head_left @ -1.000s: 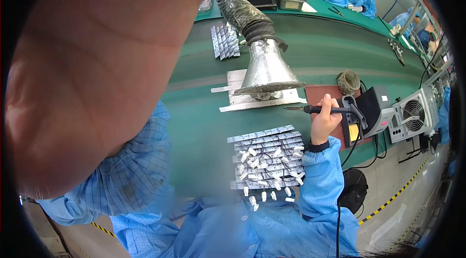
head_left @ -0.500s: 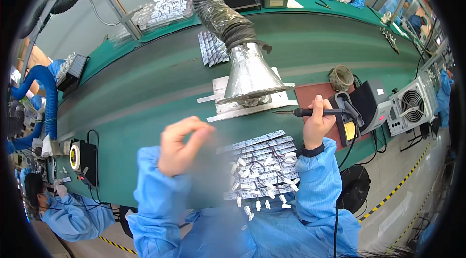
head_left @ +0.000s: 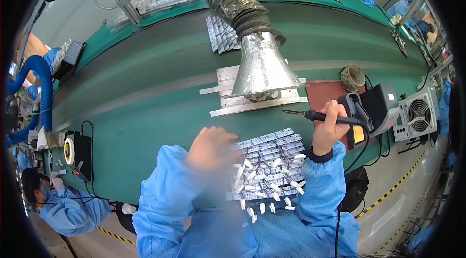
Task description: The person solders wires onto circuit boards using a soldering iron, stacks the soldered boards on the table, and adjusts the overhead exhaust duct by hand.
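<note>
My right hand (head_left: pixel 330 128) is closed round the handle of a soldering iron (head_left: pixel 318 116), whose thin tip points left above the table. Low over the left ends of a row of narrow circuit board strips (head_left: pixel 269 137) is my left hand (head_left: pixel 211 149), fingers reaching to the right. A blurred patch covers its lower side, so I cannot tell whether the fingertips touch a strip. Dark wires with white connectors (head_left: pixel 262 177) lie across the strips, several hanging over the near table edge.
A metal fume hood (head_left: pixel 264 66) on a flexible duct stands over a white board (head_left: pixel 225 76). At right are a soldering station (head_left: pixel 378 107), a round pot (head_left: pixel 352 77) and a fan unit (head_left: pixel 418 111). More strips (head_left: pixel 222 34) lie farther back. A black device (head_left: pixel 80 156) sits left.
My left hand has moved right and down to the strips, its fingers now extending from a curled pose. The right hand still holds the iron. The whole view has shifted slightly.
</note>
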Available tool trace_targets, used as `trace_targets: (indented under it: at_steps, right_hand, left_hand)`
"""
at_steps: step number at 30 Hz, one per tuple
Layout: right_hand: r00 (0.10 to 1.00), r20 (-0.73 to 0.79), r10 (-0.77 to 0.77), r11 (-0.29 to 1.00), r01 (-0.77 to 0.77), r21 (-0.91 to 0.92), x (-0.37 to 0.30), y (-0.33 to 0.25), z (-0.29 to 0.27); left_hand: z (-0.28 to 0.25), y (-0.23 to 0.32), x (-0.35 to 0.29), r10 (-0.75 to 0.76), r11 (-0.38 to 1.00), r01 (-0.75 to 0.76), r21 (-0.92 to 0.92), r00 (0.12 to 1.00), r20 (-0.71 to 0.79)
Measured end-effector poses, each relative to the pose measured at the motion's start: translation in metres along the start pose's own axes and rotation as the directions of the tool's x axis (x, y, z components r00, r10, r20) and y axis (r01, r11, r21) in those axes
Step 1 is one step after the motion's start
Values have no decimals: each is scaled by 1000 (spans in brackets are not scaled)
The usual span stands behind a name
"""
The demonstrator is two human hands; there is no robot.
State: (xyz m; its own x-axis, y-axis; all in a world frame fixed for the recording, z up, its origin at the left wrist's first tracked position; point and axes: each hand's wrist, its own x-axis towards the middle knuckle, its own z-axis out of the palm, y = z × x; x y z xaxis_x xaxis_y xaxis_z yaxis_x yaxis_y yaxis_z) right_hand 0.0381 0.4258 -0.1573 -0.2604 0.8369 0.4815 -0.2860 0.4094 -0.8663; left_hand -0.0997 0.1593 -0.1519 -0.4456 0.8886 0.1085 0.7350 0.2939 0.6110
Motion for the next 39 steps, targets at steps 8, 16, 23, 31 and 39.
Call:
trace_targets:
  at_steps: [8,16,23,31,39]
  right_hand:
    - [989,9,-147,989,148,-26,-12,-1,-1]
    - [891,235,-388,921,367,129,-30,-25,10]
    - [767,432,-474,879,435,193,-33,-40,21]
    - [708,484,-513,858,426,287,-37,-33,27]
    - [719,499,-485,874,418,247,-39,-33,30]
  left_hand:
    - [7,-4,6,-73,985,64,-157,996,-46]
    - [31,-4,9,-78,971,15,-238,964,-254]
    - [31,-5,12,38,979,-97,-178,950,-311]
    - [28,-2,13,59,988,-100,-120,951,-305]
    - [28,-3,14,101,991,-122,-58,952,-289]
